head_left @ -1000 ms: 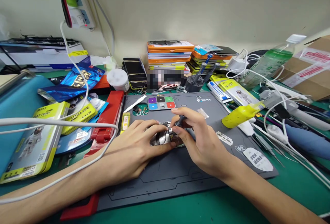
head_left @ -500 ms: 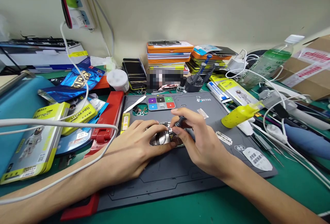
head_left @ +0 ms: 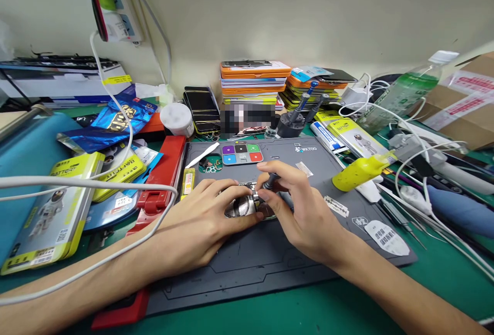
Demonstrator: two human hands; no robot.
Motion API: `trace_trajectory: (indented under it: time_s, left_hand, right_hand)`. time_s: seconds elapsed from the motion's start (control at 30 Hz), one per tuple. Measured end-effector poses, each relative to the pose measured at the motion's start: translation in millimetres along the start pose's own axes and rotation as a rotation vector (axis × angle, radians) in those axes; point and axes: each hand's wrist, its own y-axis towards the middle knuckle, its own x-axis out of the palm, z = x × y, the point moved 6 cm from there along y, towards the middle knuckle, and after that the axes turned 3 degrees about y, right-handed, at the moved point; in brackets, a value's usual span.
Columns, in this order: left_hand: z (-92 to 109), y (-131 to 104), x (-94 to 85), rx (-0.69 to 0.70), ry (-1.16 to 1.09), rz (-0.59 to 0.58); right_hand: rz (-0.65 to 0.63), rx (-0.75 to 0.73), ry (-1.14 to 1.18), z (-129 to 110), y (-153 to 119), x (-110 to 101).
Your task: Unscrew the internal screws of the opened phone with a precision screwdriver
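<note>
An opened phone (head_left: 242,207) with bare metal and inner parts showing lies on the dark grey work mat (head_left: 216,283). My left hand (head_left: 210,211) holds it by the edges, thumb along the near side and fingers over the far side. Between the thumb and fingers of my right hand (head_left: 299,204) is a dark screwdriver (head_left: 271,180), upright over the phone's right part. Its tip is too small to make out, and my hands cover much of the phone. Behind it sits a tray of coloured squares (head_left: 242,154).
A red clamp-like frame (head_left: 164,180) borders the mat's left side. To the right lie a yellow bottle (head_left: 357,173), a razor blade (head_left: 335,206) and tweezers (head_left: 401,222). A white cable (head_left: 116,258) crosses over my left forearm. Battery packs (head_left: 54,216) lie left.
My hands, the phone and the screwdriver keep nearly the same places. The view has shifted very slightly.
</note>
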Motion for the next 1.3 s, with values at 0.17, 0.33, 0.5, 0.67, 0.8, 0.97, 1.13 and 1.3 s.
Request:
trace_trajectory:
  time_s: [0.17,0.33,0.5,0.67,0.8,0.97,1.13,1.3]
  left_hand:
    - [0,0,-0.5,0.022,0.002,0.001]
    - [0,0,-1.4,0.013,-0.003,0.015]
    - [0,0,-1.0,0.005,-0.015,0.022]
    - [0,0,-1.8,-0.016,-0.039,0.011]
    - [1,0,-2.8,0.003,-0.024,0.006]
    - [3,2,-7.5,0.035,-0.01,0.046]
    - [-2,0,-17.2,-0.04,-0.033,0.161]
    - [-8,-2,-17.9,-0.112,-0.048,0.168]
  right_hand:
    - [0.005,-0.112,-0.088,-7,3,-3]
    - [0.02,-0.11,-0.137,-2,4,-5]
    - [-0.001,-0.069,-0.097,-3,4,-6]
    - [-0.075,-0.063,-0.018,-11,6,-2]
    - [-0.059,-0.075,-0.039,-10,6,-3]
    - [-0.062,-0.078,-0.085,-9,5,-2]
    - [0.007,0.016,-0.026,-4,3,-2]
    - [0.068,0.06,0.228,-6,-1,0]
